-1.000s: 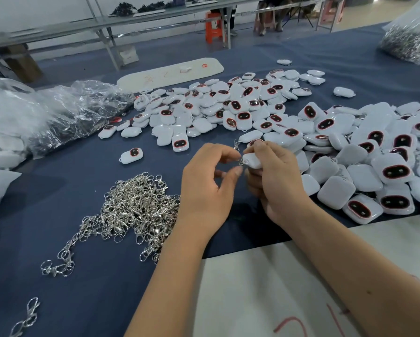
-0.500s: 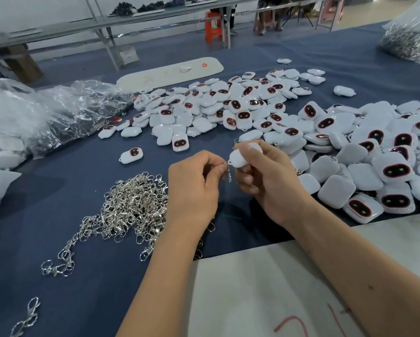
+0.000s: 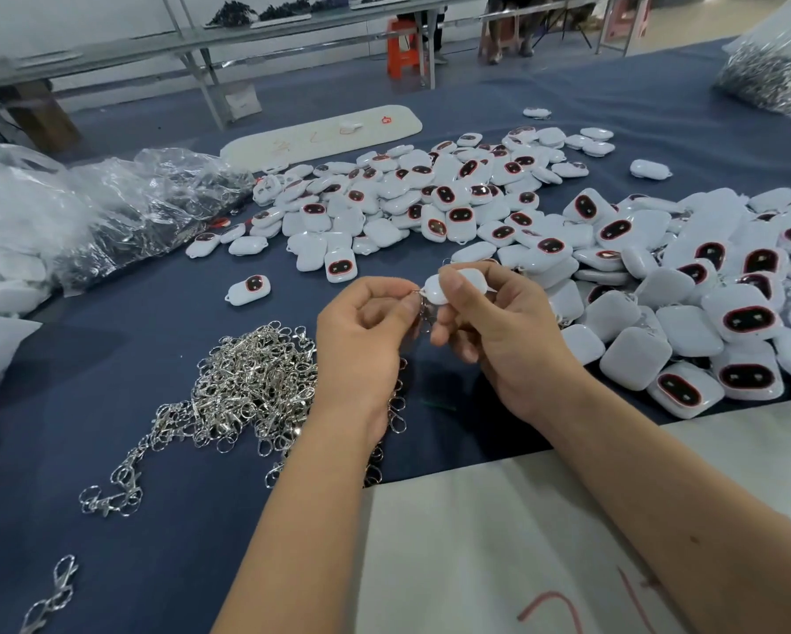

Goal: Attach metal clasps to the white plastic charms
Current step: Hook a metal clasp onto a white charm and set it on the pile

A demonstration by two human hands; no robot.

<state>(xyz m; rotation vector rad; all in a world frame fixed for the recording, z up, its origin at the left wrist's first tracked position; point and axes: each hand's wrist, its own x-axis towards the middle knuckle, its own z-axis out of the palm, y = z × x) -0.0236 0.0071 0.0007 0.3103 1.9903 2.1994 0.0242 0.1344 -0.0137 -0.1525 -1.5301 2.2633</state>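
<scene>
My right hand (image 3: 499,331) grips a white plastic charm (image 3: 439,288) between thumb and fingers, above the blue cloth. My left hand (image 3: 361,340) pinches a small metal clasp (image 3: 423,308) right at the charm's left end; the clasp hangs down between the two hands and is partly hidden by my fingers. A heap of silver clasps (image 3: 252,391) lies on the cloth left of my left wrist. A large pile of white charms (image 3: 659,290) with dark red-rimmed faces spreads across the middle and right.
Clear plastic bags (image 3: 123,212) lie at the left, another bag of metal parts (image 3: 769,70) at the far right. A white board (image 3: 522,542) lies under my forearms, a second one (image 3: 320,135) behind the charms. Loose clasps (image 3: 50,592) lie bottom left.
Both hands shifted left and lifted slightly. My left hand went from open fingers beside the charm to pinching the clasp at the charm's end.
</scene>
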